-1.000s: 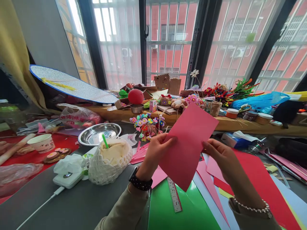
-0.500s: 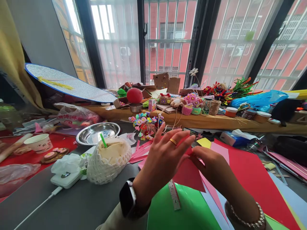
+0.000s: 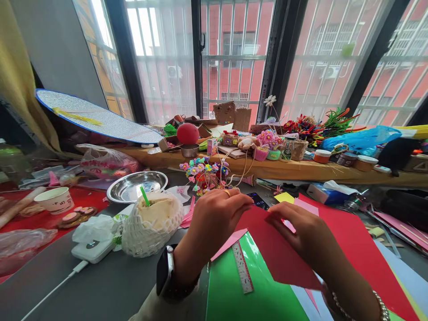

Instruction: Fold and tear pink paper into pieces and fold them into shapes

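A sheet of red paper (image 3: 277, 249) hangs tilted between my hands, above the table. My left hand (image 3: 217, 218) pinches its upper left corner with fingers closed, a ring and a watch on that arm. My right hand (image 3: 301, 227) grips the paper's upper right edge between thumb and fingers. Below lies a glossy green sheet (image 3: 230, 290) with a small patterned ruler (image 3: 243, 267) on it. A pink paper piece (image 3: 230, 244) pokes out by my left wrist. Behind the paper, a phone (image 3: 257, 201) with a lit screen is partly hidden.
A coconut in white foam netting (image 3: 150, 232) with a green straw stands left of my left hand. Beyond it sits a metal plate (image 3: 113, 196). A large red sheet (image 3: 361, 254) lies at the right. Pipe-cleaner flowers (image 3: 197, 171) stand before the crowded window ledge (image 3: 284, 171).
My left hand has gone from spread fingers to a closed pinch and sits lower. The red paper now shows larger between my hands, and the phone and more of the ruler have come into view.
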`<state>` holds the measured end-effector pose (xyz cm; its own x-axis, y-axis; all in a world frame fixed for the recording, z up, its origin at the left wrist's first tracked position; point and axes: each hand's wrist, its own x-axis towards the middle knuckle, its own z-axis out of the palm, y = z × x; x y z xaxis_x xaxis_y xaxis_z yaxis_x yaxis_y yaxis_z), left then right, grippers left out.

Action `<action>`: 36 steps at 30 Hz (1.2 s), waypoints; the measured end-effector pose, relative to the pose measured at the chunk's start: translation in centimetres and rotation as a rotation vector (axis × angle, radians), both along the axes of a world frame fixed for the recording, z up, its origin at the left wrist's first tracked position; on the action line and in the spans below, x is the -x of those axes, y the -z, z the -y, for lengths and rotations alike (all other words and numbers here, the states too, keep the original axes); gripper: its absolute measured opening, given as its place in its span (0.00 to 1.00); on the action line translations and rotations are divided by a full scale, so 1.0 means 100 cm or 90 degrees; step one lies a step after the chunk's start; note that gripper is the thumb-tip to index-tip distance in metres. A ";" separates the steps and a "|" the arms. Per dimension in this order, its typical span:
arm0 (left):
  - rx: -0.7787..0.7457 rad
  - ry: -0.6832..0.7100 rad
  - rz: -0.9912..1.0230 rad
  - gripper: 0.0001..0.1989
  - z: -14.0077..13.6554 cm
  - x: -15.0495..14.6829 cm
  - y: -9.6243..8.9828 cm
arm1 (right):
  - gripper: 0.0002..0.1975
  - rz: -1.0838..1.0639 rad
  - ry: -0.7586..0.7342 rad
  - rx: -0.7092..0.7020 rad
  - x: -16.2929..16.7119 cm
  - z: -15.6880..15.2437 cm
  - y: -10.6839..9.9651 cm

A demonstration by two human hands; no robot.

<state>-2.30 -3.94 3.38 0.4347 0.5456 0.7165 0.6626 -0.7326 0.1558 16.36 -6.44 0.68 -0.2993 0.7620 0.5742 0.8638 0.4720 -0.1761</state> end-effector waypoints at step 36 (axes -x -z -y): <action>-0.081 -0.096 -0.030 0.06 0.018 -0.035 0.017 | 0.08 -0.071 0.055 -0.130 0.015 0.017 -0.006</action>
<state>1.20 -5.75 1.69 0.3894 0.5132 0.7649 0.7705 -0.6364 0.0347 14.91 -8.11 1.29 -0.1635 0.6471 0.7446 0.8830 0.4326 -0.1820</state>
